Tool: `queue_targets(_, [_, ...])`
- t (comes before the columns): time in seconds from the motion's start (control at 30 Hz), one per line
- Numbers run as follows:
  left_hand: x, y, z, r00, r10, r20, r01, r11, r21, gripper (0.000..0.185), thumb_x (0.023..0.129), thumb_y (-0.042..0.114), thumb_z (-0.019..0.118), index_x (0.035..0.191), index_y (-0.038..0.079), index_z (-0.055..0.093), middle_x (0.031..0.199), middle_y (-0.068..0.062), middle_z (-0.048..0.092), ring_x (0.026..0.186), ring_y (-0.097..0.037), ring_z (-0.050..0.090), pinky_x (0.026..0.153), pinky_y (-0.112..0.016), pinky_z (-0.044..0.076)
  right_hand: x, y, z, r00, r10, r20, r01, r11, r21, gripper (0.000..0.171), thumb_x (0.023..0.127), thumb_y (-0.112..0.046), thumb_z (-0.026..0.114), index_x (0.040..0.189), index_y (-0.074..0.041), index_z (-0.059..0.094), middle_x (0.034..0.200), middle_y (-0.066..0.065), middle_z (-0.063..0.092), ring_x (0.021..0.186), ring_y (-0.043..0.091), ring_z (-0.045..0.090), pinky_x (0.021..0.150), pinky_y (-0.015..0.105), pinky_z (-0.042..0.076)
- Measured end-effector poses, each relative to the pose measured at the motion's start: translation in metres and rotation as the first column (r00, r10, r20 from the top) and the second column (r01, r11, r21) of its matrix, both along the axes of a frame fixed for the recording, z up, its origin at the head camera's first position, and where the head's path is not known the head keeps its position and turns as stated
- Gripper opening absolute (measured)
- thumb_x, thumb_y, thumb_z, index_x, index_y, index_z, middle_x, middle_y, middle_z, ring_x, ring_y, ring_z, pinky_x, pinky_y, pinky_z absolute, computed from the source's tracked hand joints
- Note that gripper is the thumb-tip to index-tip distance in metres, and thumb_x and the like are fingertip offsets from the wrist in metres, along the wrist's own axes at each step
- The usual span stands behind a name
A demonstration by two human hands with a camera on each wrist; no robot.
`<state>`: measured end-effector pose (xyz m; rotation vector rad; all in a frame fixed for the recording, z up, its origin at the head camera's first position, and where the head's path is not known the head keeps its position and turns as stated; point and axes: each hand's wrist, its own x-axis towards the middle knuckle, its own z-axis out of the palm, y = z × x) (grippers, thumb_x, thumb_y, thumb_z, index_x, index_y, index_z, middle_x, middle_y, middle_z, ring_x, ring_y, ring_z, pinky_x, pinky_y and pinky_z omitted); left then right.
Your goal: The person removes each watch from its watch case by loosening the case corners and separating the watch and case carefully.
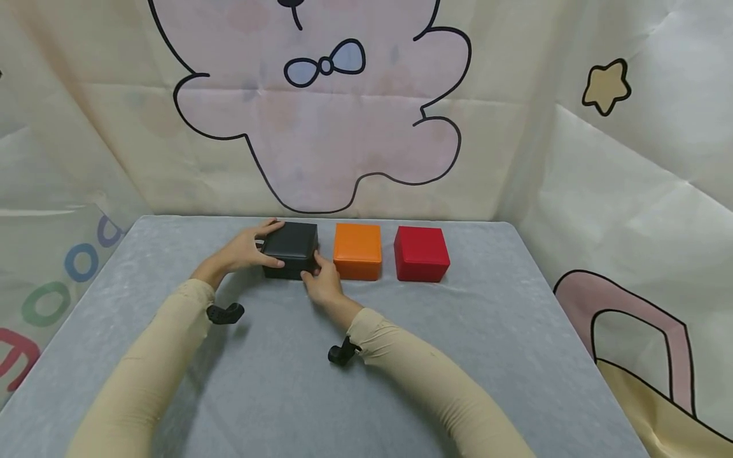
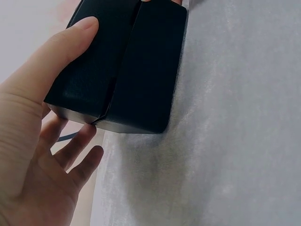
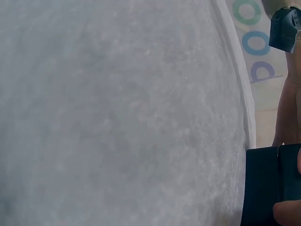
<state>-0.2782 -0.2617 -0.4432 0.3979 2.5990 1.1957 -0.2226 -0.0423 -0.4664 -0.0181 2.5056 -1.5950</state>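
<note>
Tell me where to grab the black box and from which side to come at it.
Grip the black box by its two opposite side walls, coming in from left and right. It is squat and flat-sided, and a seam shows between lid and base, so hold low on the base. The left hand and right hand already flank it; the orange box crowds the right.

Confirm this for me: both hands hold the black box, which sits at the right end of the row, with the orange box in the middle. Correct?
Not quite. In the head view the black box sits at the left end of the row; the red box is at the right end. The rest stands: the left hand and right hand both hold it, and the orange box is in the middle.
</note>
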Motion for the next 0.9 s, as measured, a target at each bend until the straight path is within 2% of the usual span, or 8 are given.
queue_targets(0.1, [-0.0018, 0.0005, 0.0013, 1.0, 0.003, 0.01, -0.003, 1.0, 0.002, 0.101, 0.08, 0.035, 0.086, 0.161, 0.024, 0.028, 0.172, -0.011, 0.009, 0.15, -0.044, 0.029, 0.114, -0.059, 0.034, -0.0005, -0.0004, 0.001, 1.0, -0.01, 0.01, 0.01, 1.0, 0.012, 0.064, 0.098, -0.013, 0.065, 0.156, -0.007, 0.037, 0.14, 0.01, 0.058, 0.107, 0.016, 0.051, 0.092, 0.029, 0.044])
queue_targets(0.17, [-0.0028, 0.0003, 0.0017, 1.0, 0.016, 0.024, -0.016, 1.0, 0.004, 0.1, 0.08, 0.036, 0.086, 0.161, 0.026, 0.029, 0.172, -0.008, 0.01, 0.151, -0.043, 0.028, 0.115, -0.06, 0.033, -0.0006, -0.0008, 0.0017, 1.0, -0.017, 0.013, 0.017, 1.0, 0.019, 0.065, 0.098, -0.013, 0.065, 0.157, -0.009, 0.037, 0.136, 0.009, 0.059, 0.107, 0.017, 0.052, 0.094, 0.031, 0.045])
queue_targets(0.33, [-0.004, -0.0009, 0.0019, 0.999, 0.029, 0.026, -0.03, 1.0, 0.004, 0.097, 0.081, 0.038, 0.084, 0.161, 0.026, 0.03, 0.172, -0.007, 0.013, 0.15, -0.044, 0.028, 0.116, -0.063, 0.032, 0.001, -0.001, 0.004, 1.0, -0.026, 0.015, 0.025, 0.999, 0.039, 0.067, 0.097, -0.013, 0.066, 0.158, -0.014, 0.037, 0.129, 0.009, 0.061, 0.101, 0.016, 0.053, 0.09, 0.031, 0.045])
queue_targets(0.53, [-0.0011, -0.0014, 0.0011, 0.998, 0.056, 0.034, -0.056, 0.998, 0.006, 0.094, 0.081, 0.04, 0.084, 0.159, 0.026, 0.034, 0.171, -0.008, 0.018, 0.149, -0.043, 0.029, 0.116, -0.065, 0.03, 0.0048, -0.0006, 0.001, 1.0, -0.009, 0.008, 0.009, 0.999, 0.037, 0.065, 0.097, -0.011, 0.066, 0.156, -0.012, 0.038, 0.147, 0.01, 0.056, 0.104, 0.018, 0.054, 0.091, 0.03, 0.047])
queue_targets(0.63, [-0.0013, -0.0008, 0.001, 0.997, 0.063, 0.035, -0.063, 0.998, 0.0, 0.093, 0.081, 0.043, 0.083, 0.159, 0.027, 0.035, 0.17, -0.009, 0.019, 0.147, -0.044, 0.031, 0.114, -0.065, 0.031, 0.0047, 0.0005, -0.0017, 1.0, 0.0, -0.005, 0.001, 0.999, 0.041, 0.065, 0.097, -0.012, 0.065, 0.156, -0.011, 0.038, 0.15, 0.01, 0.054, 0.106, 0.018, 0.054, 0.093, 0.031, 0.047])
queue_targets(0.8, [-0.004, 0.0007, 0.0019, 0.998, 0.054, 0.024, -0.055, 0.998, 0.01, 0.091, 0.083, 0.044, 0.081, 0.159, 0.025, 0.034, 0.169, -0.013, 0.022, 0.144, -0.046, 0.033, 0.111, -0.066, 0.035, 0.0019, 0.0025, -0.0024, 1.0, 0.001, -0.009, -0.001, 0.998, 0.055, 0.068, 0.097, -0.014, 0.065, 0.158, -0.017, 0.036, 0.126, 0.009, 0.062, 0.096, 0.016, 0.052, 0.08, 0.028, 0.044])
queue_targets(0.9, [-0.0048, 0.0005, 0.0027, 0.997, 0.069, 0.021, -0.07, 0.997, 0.019, 0.088, 0.084, 0.043, 0.08, 0.159, 0.026, 0.036, 0.168, -0.013, 0.026, 0.143, -0.045, 0.035, 0.11, -0.065, 0.036, 0.0001, 0.0023, -0.0009, 1.0, 0.007, -0.003, -0.007, 0.999, 0.054, 0.068, 0.097, -0.014, 0.066, 0.158, -0.02, 0.037, 0.108, 0.007, 0.058, 0.089, 0.015, 0.049, 0.074, 0.025, 0.039])
